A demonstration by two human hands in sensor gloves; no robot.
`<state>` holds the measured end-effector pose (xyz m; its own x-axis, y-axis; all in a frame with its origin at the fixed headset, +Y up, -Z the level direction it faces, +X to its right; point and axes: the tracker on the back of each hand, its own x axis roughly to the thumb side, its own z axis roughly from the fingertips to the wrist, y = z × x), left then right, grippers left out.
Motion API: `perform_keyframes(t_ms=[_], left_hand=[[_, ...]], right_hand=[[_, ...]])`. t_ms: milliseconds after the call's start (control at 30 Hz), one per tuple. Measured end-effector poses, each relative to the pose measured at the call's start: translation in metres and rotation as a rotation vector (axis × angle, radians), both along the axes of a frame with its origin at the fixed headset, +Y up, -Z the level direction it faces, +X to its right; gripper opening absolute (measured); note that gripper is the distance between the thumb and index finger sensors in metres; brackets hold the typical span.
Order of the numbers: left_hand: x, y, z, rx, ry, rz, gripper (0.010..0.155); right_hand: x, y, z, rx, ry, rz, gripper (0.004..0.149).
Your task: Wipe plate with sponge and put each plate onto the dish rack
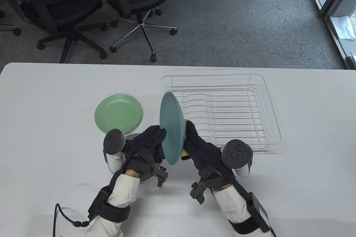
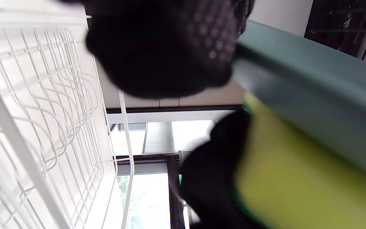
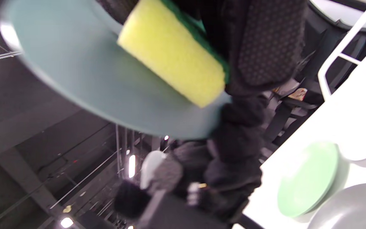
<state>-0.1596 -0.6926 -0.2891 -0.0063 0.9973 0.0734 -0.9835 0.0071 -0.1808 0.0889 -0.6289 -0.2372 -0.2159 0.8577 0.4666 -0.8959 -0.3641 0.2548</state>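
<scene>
A teal plate (image 1: 171, 128) stands on edge above the table, gripped at its lower left rim by my left hand (image 1: 151, 139). My right hand (image 1: 194, 139) holds a yellow sponge with a green scouring side (image 1: 184, 153) and presses it against the plate's right face. The right wrist view shows the sponge (image 3: 173, 52) flat on the teal plate (image 3: 84, 79). In the left wrist view, the sponge (image 2: 297, 178) lies along the plate (image 2: 313, 92). A light green plate (image 1: 118, 113) lies flat on the table to the left. The white wire dish rack (image 1: 222, 112) sits to the right, holding nothing.
A grey plate (image 3: 351, 206) lies beside the green plate (image 3: 308, 178) in the right wrist view; in the table view my left hand mostly hides it. Office chairs (image 1: 83, 12) stand on the carpet beyond the white table (image 1: 55, 137). A cable (image 1: 64, 214) trails near the front edge.
</scene>
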Motion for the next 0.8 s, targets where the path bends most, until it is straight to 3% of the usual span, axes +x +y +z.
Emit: perform_keyframes(t_ms=[167,400,800], left_hand=[[0.001,-0.006,-0.002,-0.027,0.007,-0.010,0.044],[0.016,-0.014,-0.001,-0.031,-0.050,-0.100,0.044],[0.031,-0.009,0.005,-0.007,-0.129,-0.089,0.043]], right_hand=[[0.012,0.023,0.020,0.120,-0.078,-0.027,0.067],[0.030,0.023,0.016,0.222,-0.276,-0.030,0.064],[0.029,-0.020,-0.022,-0.024,-0.136,-0.151,0.064]])
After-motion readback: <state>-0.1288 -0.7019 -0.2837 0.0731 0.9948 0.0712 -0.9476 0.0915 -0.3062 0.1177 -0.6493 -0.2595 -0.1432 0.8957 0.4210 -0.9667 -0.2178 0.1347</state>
